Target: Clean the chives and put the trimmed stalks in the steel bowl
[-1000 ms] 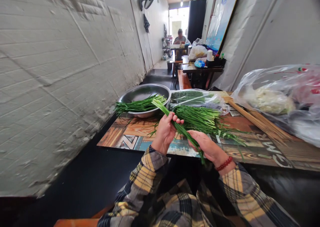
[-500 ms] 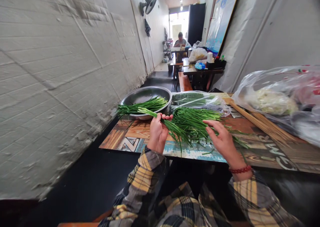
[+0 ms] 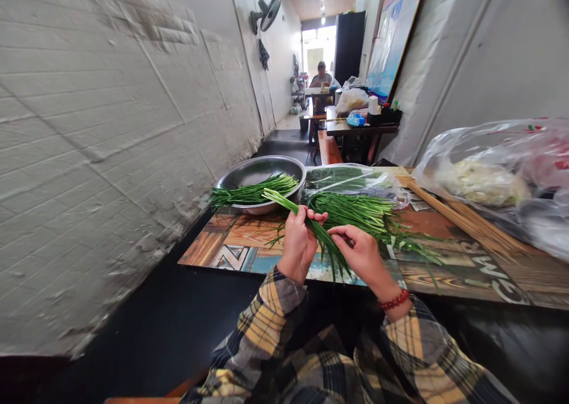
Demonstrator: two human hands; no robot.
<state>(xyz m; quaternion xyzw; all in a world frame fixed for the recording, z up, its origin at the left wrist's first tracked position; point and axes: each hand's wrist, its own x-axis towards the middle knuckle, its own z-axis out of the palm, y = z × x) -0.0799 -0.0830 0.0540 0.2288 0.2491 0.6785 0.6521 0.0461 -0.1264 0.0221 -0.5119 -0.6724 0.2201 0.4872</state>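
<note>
A thin bunch of long green chives (image 3: 281, 200) slants across the centre of the frame, its pale cut ends pointing to the upper left. The left hand (image 3: 299, 245) has its fingers curled tight around the middle of it. Just right of it, the right hand (image 3: 362, 253) pinches the leafy lower end between thumb and fingertips. Behind the hands, a loose pile of green chives (image 3: 358, 209) lies on the patterned wooden table (image 3: 235, 247). At centre left, more chives rest across a round steel bowl (image 3: 249, 168). A bundle of thin bamboo skewers (image 3: 457, 215) lies to the right.
</note>
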